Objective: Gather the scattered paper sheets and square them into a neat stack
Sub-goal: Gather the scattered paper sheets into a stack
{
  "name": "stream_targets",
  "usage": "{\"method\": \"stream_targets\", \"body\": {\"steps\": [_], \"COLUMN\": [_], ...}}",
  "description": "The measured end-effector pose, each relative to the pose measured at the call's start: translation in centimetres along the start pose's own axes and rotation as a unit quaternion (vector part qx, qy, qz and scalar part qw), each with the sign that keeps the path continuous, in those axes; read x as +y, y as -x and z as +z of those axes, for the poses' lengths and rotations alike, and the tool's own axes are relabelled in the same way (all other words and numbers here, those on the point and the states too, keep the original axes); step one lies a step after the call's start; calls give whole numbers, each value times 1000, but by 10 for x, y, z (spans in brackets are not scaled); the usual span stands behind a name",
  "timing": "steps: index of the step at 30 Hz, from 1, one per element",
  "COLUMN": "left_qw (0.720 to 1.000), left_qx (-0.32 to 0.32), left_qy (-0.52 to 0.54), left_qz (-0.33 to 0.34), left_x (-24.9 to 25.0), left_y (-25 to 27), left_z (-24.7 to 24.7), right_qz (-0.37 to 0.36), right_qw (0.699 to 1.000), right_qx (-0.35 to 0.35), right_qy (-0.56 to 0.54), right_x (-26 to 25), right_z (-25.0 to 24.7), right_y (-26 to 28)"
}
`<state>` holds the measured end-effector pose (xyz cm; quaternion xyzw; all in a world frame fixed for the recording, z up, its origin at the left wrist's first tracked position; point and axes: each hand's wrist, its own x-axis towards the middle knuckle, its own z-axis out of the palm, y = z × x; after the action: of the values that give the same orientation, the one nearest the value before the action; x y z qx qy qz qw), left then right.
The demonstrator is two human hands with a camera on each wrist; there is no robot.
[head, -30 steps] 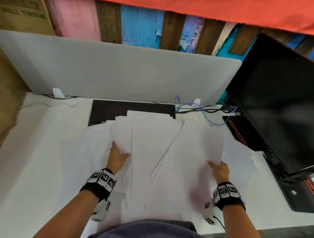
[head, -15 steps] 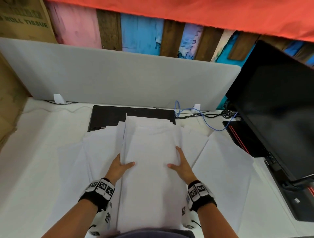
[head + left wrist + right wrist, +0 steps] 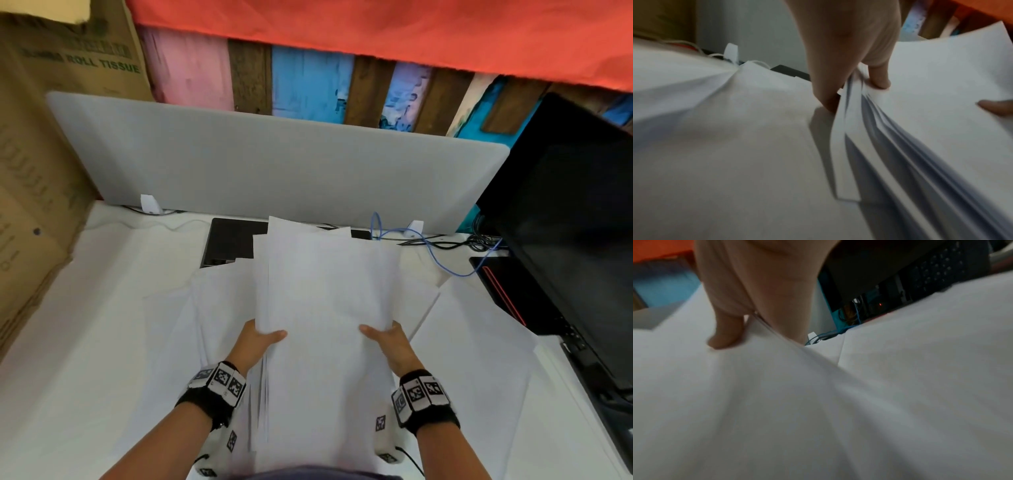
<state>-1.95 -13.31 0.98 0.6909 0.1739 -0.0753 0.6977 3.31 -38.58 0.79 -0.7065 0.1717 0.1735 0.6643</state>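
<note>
The paper sheets (image 3: 325,308) are gathered into a loose bundle that is held between both hands in front of the person, over the white surface (image 3: 85,342). The bundle is gripped on its left edge by the left hand (image 3: 255,342), with the thumb laid on the top sheet and the fingers (image 3: 826,91) tucked beneath; in the left wrist view the sheet edges are seen fanned apart and uneven below that grip. The right edge is gripped by the right hand (image 3: 390,342) in the same way, thumb on top; in the right wrist view the thumb (image 3: 727,335) is seen pressed onto the top sheet, while the remaining fingers are hidden under the paper. The far ends of the sheets are not aligned: several corners are stepped at the top of the bundle, overlapping the black keyboard (image 3: 233,243) that lies behind.

More loose sheets (image 3: 472,342) are spread flat on the surface under and to both sides of the bundle, the widest one to the right. A grey divider panel (image 3: 274,171) is stood along the back of the surface, a blue cable (image 3: 435,257) is looped in front of it, a dark monitor (image 3: 575,222) is seen at the right, and a cardboard box (image 3: 41,154) at the left.
</note>
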Motion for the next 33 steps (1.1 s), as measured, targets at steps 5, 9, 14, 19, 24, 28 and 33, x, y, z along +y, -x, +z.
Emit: {"method": "stream_targets", "body": {"steps": [5, 9, 14, 19, 24, 28, 33], "left_qw": [999, 989, 971, 968, 970, 967, 963], "left_qx": [-26, -68, -87, -66, -63, -87, -75], "left_qy": [20, 42, 47, 51, 55, 49, 63], "left_qz": [35, 124, 217, 238, 229, 233, 250], "left_x": [31, 86, 146, 146, 129, 135, 143], "left_y": [4, 5, 15, 18, 19, 21, 21], "left_z": [0, -5, -16, -19, -24, -24, -30], "right_qz": [-28, -128, -257, -278, -248, -247, -252], "right_qw": [998, 987, 961, 957, 962, 961, 961], "right_qx": [1, -15, -61, -46, -73, -94, -100], "right_qy": [-63, -96, -88, -73, -89, -81, -59], "right_x": [-17, -62, -121, -123, -105, -113, -127], "right_z": [-7, -6, -4, 4, 8, 12, 15], "right_y": [3, 20, 39, 42, 39, 40, 44]}}
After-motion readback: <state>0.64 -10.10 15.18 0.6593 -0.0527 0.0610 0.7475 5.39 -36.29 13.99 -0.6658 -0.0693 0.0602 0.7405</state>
